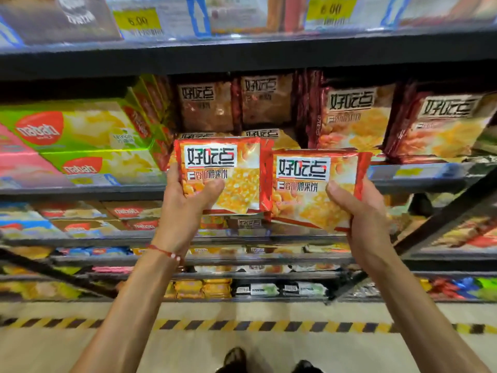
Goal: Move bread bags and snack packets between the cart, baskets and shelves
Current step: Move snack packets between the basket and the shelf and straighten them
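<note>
I hold two red snack packets with yellow crackers printed on them, side by side in front of a shelf. My left hand (185,200) grips the left packet (228,173) at its lower left corner, thumb across the front. My right hand (360,211) grips the right packet (312,189) along its lower right edge, thumb on the front. Both packets stand upright, faces toward me, just in front of the shelf edge (419,179). More packets of the same kind (355,117) stand in rows on that shelf behind them.
Green and pink wafer boxes (80,135) fill the shelf's left side. An upper shelf (242,57) with yellow price tags hangs overhead. Lower shelves hold more snacks. A black-and-yellow striped line (242,325) runs along the floor, and my shoes (236,359) show below.
</note>
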